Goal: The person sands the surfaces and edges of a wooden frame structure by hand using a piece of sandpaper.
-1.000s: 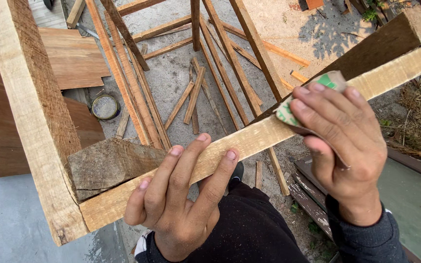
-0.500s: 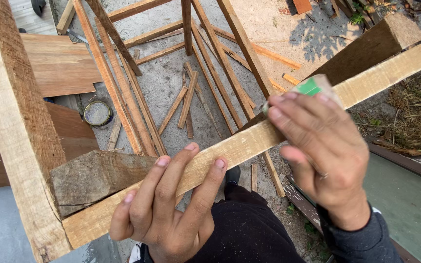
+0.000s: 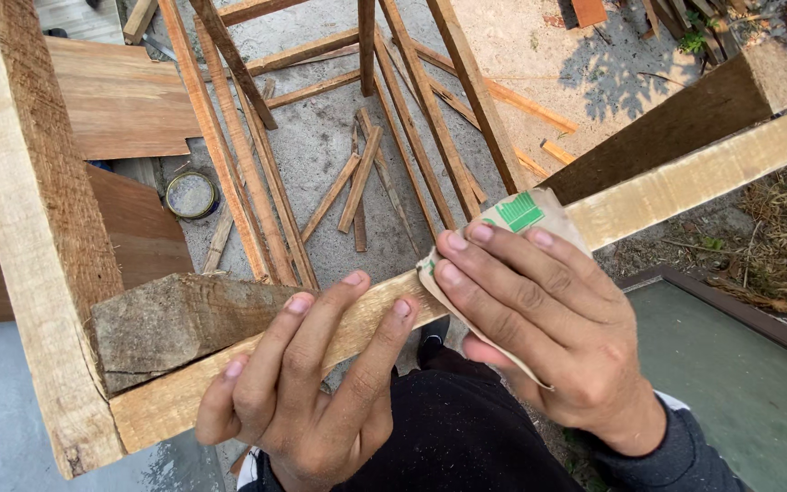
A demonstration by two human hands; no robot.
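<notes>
Where the view drops closest to the body, dark trousers fill the bottom edge, and just above them both hands work on a pale wooden rail [image 3: 685, 182] that runs diagonally from the lower left up to the right edge. The left hand [image 3: 307, 383] lies spread over the rail's near stretch, fingers flat and splayed on the top face rather than curled round it — a bracing press, judged to keep the frame from shifting. The right hand [image 3: 548, 337] is folded over a sheet of sandpaper [image 3: 526, 214], pale-backed with green printing, pinning it against the rail with flattened fingers while the sheet's loose end hangs below the palm; the grip is a press-and-wrap, not a tight fist.

At the rail's left end it meets a thick upright post [image 3: 34, 228], with a grey weathered block [image 3: 184, 323] wedged into the corner, apparently as a brace. A darker beam [image 3: 685, 123] runs just behind the rail on the right.

Farther down, on the concrete ground [image 3: 321, 146], thin wooden slats [image 3: 357, 191] lie scattered, a round tin [image 3: 190, 194] sits beside plywood sheets [image 3: 120, 100], and dry grass edges the far right.
</notes>
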